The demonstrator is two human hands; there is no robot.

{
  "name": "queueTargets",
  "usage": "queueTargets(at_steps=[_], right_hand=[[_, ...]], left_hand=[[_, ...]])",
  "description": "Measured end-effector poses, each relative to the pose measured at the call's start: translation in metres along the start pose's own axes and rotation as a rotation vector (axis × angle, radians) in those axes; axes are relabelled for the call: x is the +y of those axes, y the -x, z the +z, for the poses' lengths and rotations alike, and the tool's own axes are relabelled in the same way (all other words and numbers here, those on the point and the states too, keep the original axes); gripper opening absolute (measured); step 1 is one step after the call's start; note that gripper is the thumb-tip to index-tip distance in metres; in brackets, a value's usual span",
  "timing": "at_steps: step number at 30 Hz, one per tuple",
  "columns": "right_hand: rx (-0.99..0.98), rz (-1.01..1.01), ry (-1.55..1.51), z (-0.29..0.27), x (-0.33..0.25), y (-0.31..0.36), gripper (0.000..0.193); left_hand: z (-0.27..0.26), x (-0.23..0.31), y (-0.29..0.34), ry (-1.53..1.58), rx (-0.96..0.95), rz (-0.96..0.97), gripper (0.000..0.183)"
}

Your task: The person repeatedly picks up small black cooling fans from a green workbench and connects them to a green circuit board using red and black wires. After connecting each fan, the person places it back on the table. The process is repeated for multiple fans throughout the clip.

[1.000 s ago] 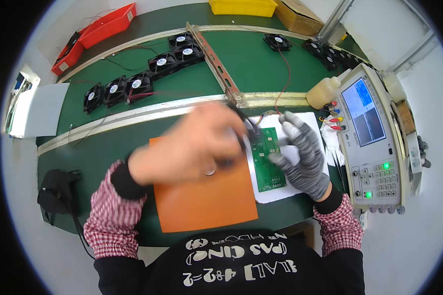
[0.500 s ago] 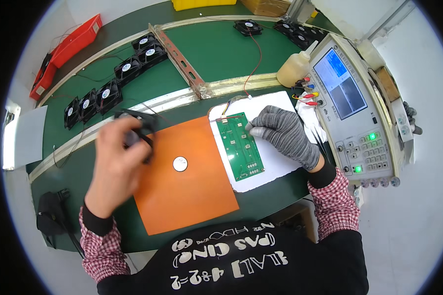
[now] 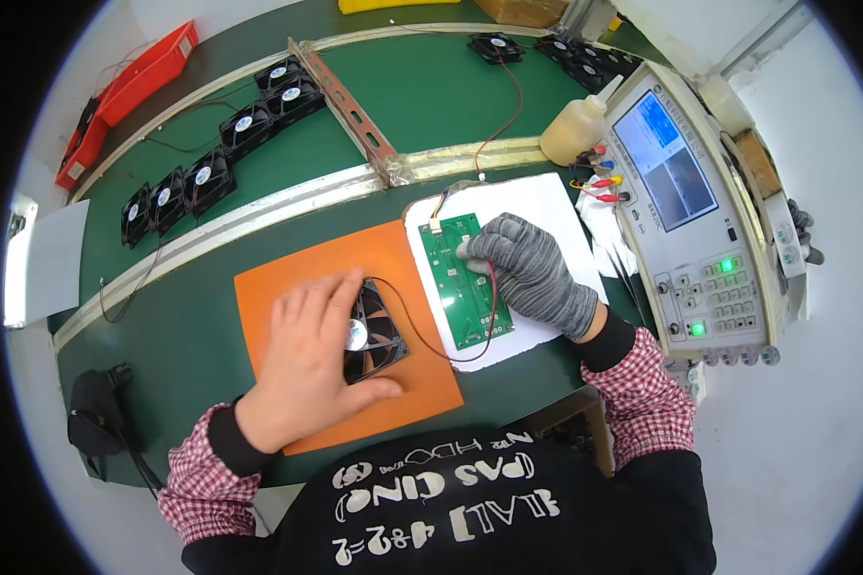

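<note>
A black cooling fan (image 3: 379, 331) with a pale round hub label lies on the orange mat (image 3: 302, 264). My bare left hand (image 3: 312, 350) is closed about it, fingers along its far left side and thumb by its near edge. A red and black cable (image 3: 440, 358) loops from the fan to my right hand (image 3: 532, 273), which wears a grey knit glove. Its fingertips pinch the cable's end above the green circuit board (image 3: 460, 297); any plug there is hidden. The board rests on a white sheet (image 3: 556, 206), with a white connector (image 3: 435, 225) at its far end.
Several black fans (image 3: 244, 129) stand in a row beyond a metal rail (image 3: 350, 110). One fan (image 3: 497, 48) lies farther back. At right are a glue-coloured squeeze bottle (image 3: 573, 129), tweezers (image 3: 631, 280) and a bench tester (image 3: 686, 211). A black pouch (image 3: 101, 412) sits at left.
My left hand has brought the fan rightward and down onto the mat. The white disc seen on the mat no longer shows. My right hand has shifted slightly left, the cable now hanging from it.
</note>
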State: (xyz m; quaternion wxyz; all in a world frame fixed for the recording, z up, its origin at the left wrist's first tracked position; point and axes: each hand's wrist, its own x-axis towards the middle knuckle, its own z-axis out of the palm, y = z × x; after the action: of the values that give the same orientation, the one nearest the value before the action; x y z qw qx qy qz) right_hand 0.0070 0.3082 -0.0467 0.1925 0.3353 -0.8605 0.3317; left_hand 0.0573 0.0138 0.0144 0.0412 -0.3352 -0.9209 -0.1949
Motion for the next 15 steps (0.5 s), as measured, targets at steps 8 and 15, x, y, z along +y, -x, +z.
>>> queueTargets(at_steps=[8,15], right_hand=[[-0.032,0.128,-0.177,-0.003,0.003,-0.002,0.013],[-0.036,0.077,-0.106,-0.003,0.002,-0.004,0.012]], left_hand=[[-0.026,0.008,0.012,-0.287,0.364,0.411,0.094],[-0.067,0.028,0.041,0.391,0.226,0.259,0.094]])
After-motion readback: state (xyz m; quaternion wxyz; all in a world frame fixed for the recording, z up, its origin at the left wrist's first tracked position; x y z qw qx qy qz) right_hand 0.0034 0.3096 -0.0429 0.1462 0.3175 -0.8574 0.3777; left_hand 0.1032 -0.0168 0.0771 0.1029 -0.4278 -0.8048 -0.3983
